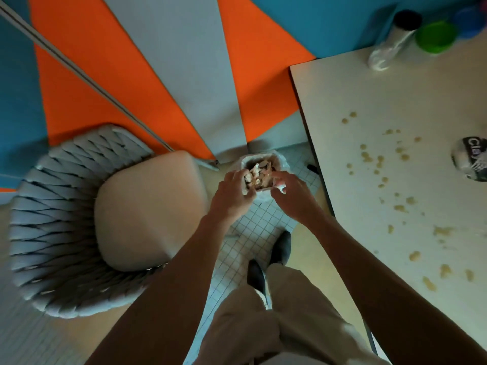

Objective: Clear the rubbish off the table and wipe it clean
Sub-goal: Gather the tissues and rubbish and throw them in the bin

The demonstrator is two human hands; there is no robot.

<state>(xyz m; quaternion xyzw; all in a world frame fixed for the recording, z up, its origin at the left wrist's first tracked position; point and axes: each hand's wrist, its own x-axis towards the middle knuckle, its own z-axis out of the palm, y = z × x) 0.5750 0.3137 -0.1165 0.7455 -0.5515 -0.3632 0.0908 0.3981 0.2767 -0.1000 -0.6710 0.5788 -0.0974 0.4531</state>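
A small bin (259, 175) lined with a white bag stands on the tiled floor, left of the table. It is full of pale rubbish. My left hand (232, 192) curls over the bag's left rim. My right hand (292, 194) pinches a white bit of the bag at the right rim. The white table (369, 106) on the right is strewn with yellowish crumbs and smears (374, 159), which run down to its near side. A round pack of wipes (471, 162) lies at the table's right edge, partly cut off.
A woven grey chair (79, 206) with a beige cushion stands left of the bin. At the table's far end are a clear bottle with a black cap (392, 40), a green bowl (434, 36) and blue bowls (471, 19). My feet (268, 259) are just behind the bin.
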